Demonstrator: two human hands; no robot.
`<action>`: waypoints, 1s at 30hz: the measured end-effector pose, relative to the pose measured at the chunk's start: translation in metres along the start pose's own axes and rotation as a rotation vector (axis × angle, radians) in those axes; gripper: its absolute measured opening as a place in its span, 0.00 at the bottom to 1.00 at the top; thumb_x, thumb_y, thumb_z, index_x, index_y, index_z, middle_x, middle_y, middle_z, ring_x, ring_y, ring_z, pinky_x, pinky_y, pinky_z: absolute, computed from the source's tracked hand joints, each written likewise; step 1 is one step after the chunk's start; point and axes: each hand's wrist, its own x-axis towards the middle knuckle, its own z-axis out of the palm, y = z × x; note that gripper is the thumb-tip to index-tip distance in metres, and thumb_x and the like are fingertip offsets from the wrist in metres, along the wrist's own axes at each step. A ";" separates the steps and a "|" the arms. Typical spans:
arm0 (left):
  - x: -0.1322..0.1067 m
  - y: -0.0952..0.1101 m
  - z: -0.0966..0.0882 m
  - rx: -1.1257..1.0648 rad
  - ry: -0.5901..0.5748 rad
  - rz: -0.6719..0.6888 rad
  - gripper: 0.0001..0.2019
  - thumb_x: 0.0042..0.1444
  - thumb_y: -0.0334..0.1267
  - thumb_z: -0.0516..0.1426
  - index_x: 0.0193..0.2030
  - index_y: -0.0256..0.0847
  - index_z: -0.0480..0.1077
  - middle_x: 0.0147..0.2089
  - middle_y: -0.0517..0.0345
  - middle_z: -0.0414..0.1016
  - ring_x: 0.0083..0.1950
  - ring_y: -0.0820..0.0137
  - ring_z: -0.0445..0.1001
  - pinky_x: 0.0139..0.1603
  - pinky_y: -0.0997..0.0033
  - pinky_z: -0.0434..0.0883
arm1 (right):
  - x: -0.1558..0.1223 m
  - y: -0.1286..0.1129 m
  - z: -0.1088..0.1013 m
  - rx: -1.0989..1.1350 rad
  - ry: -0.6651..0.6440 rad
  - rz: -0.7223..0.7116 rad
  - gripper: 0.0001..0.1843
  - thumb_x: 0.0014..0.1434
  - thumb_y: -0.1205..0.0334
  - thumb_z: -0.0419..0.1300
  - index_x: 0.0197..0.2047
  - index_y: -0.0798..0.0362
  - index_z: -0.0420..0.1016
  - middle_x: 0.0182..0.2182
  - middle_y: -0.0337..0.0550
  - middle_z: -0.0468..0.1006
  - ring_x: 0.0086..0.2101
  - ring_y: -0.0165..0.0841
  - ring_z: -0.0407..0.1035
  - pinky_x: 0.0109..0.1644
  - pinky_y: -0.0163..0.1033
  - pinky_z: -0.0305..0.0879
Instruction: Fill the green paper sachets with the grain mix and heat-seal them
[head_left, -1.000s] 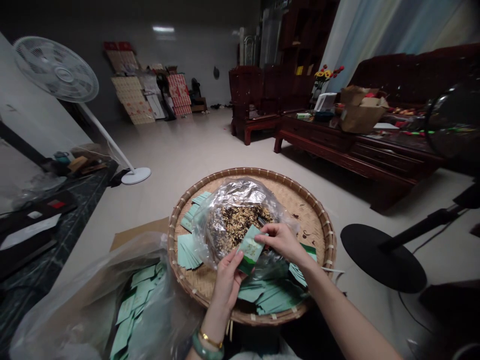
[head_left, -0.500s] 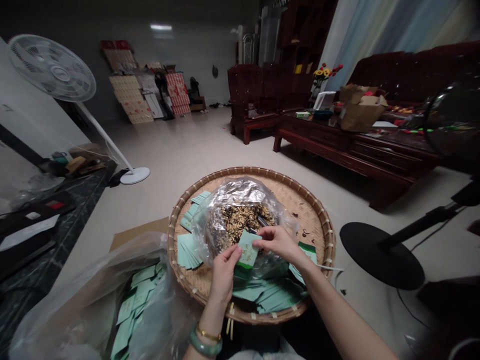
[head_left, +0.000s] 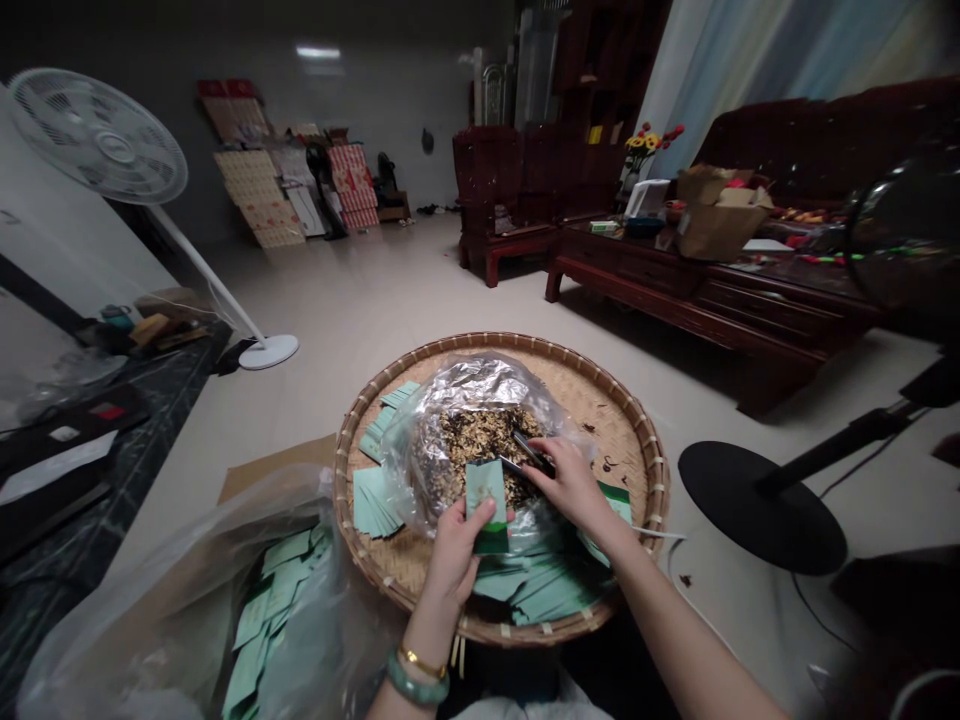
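The room is dim, its pale floor [head_left: 375,290] reaching back past dark wooden furniture [head_left: 622,265] and a white standing fan [head_left: 112,140]; a draught from it could scatter light paper or flakes. A round woven tray [head_left: 655,440] is the working surface, its support hidden, and a forearm pressing the near rim could tip it. On it, an open plastic bag [head_left: 480,372] holds a dark and golden dry mix [head_left: 480,432]; its slack edge could fold inward or drag material out onto the weave. Stacked packets [head_left: 551,590] crowd the near rim and could slide over it. The green packet [head_left: 484,488] stands nearly upright over the bag's near side, the grip of the left hand [head_left: 454,550] clamped on its lower part; pinching too hard could keep it flat and cause spills. The right hand [head_left: 571,485] has its grip closed around a tongs-like tool [head_left: 529,450], whose tips could snag the packet.
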 end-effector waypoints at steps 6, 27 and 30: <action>-0.002 0.004 0.001 -0.065 -0.006 -0.044 0.17 0.42 0.37 0.67 0.39 0.31 0.73 0.40 0.45 0.79 0.37 0.62 0.79 0.34 0.69 0.77 | -0.009 0.018 0.011 -0.332 -0.055 -0.012 0.32 0.49 0.65 0.63 0.58 0.55 0.63 0.47 0.55 0.71 0.49 0.47 0.63 0.52 0.52 0.59; -0.004 0.000 0.003 0.134 -0.188 -0.115 0.20 0.40 0.43 0.67 0.37 0.30 0.74 0.27 0.48 0.78 0.28 0.65 0.77 0.28 0.71 0.73 | 0.010 -0.019 -0.042 0.379 -0.551 0.102 0.22 0.49 0.55 0.64 0.47 0.55 0.76 0.40 0.45 0.80 0.39 0.38 0.72 0.44 0.42 0.68; -0.003 0.000 0.001 0.138 -0.178 -0.097 0.20 0.40 0.43 0.68 0.37 0.31 0.75 0.29 0.48 0.79 0.29 0.65 0.77 0.29 0.72 0.72 | 0.011 -0.021 -0.038 0.373 -0.507 0.096 0.19 0.49 0.57 0.64 0.44 0.55 0.77 0.38 0.44 0.80 0.37 0.37 0.73 0.42 0.41 0.68</action>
